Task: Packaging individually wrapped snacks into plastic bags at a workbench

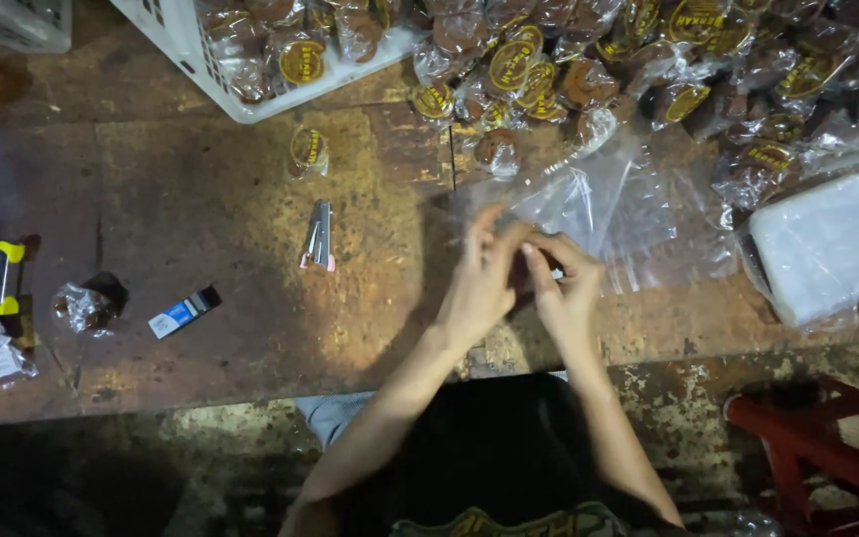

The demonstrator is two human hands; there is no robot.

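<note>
Clear plastic bag (589, 204) between both hands

Left hand (481, 283) and right hand (561, 288) pinch, seemingly, a clear plastic bag (599, 204).

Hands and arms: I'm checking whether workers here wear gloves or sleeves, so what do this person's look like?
Both the left hand and the right hand are bare: no gloves show, and no rings, watch or bracelet can be made out. The forearms are uncovered to the bottom edge of the picture, with no sleeve in view. The arms are slender, the fingers long.
</note>
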